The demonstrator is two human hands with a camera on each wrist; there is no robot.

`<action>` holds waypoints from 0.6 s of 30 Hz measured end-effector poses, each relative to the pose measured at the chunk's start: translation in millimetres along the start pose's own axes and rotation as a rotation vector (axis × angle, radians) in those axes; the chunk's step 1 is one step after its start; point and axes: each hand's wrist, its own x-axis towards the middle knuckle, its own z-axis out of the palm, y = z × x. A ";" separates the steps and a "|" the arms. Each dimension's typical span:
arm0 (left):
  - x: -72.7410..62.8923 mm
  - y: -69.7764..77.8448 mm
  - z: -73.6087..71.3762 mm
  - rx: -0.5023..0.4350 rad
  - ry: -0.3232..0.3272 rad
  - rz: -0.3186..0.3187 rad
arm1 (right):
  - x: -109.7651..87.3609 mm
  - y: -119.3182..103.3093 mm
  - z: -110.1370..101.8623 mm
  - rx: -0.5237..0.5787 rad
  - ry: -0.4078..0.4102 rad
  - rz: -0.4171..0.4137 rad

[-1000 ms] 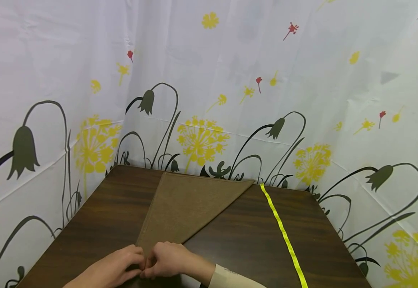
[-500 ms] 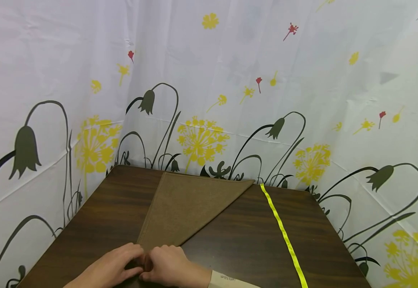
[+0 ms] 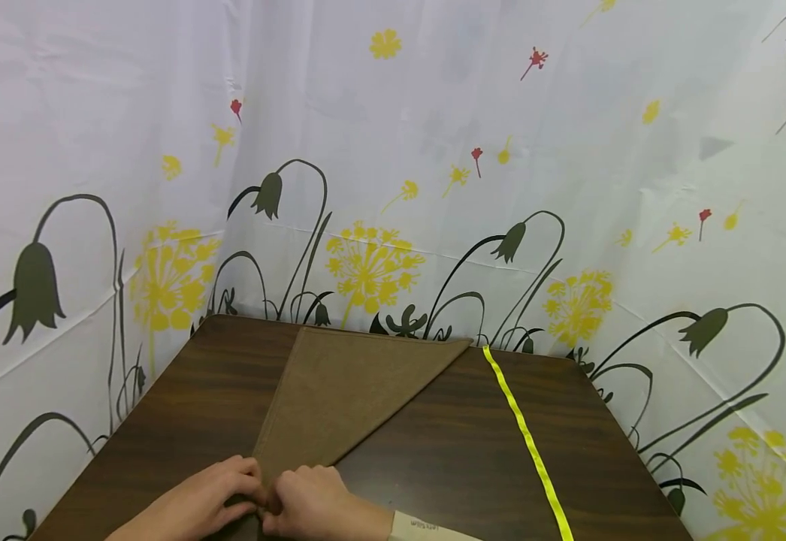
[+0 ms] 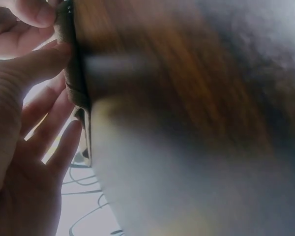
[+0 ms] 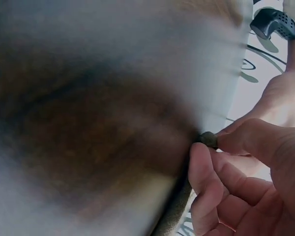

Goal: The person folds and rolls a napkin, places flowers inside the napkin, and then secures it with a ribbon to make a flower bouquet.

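**Bare left hand and bare right hand pinch the near end of a triangular piece of brown matte cloth**

The cloth lies flat on a dark wood-grain bench, its broad end along the far edge and its narrowing end pointing toward the person. That near end sits between the hands, largely hidden in the head view. In the left wrist view, the left thumb presses the cloth's thick edge, with fingers behind it; in the right wrist view, the right thumb and forefinger nip a small rounded, roll-like end. The fingers of both hands are thus grasping cloth. Holding it so close together probably gives fine control over the narrow end, while the flat part likely helps steady the rest.

The cloth's far right corner reaches the far edge of the bench, just beside the top of a narrow bright yellow strip. The strip runs toward the person and leaves the picture at the bottom; it may serve as a boundary. Wood shows left of the cloth and in the wedge between its diagonal side and the strip, giving the hands sideways room. Forward, a white curtain printed with flowers hangs behind the bench. Where the near edge of the bench lies relative to the hands, I cannot tell.
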 end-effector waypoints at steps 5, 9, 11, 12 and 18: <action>0.8 -0.3 -0.8 0.036 0.025 0.015 | 1.0 -1.7 -2.7 -0.027 0.009 0.022; 2.0 0.9 -0.5 0.057 0.036 0.013 | 2.7 -3.6 -1.9 -0.035 -0.002 0.019; 3.1 1.6 -0.2 0.078 0.040 0.006 | 3.8 -3.9 0.1 -0.040 -0.007 0.006; 3.5 1.9 0.3 0.098 0.043 0.007 | 4.3 -4.0 1.1 -0.047 -0.004 0.001; 4.8 4.5 1.7 0.215 0.045 -0.025 | 6.2 -2.2 2.4 -0.043 0.023 0.005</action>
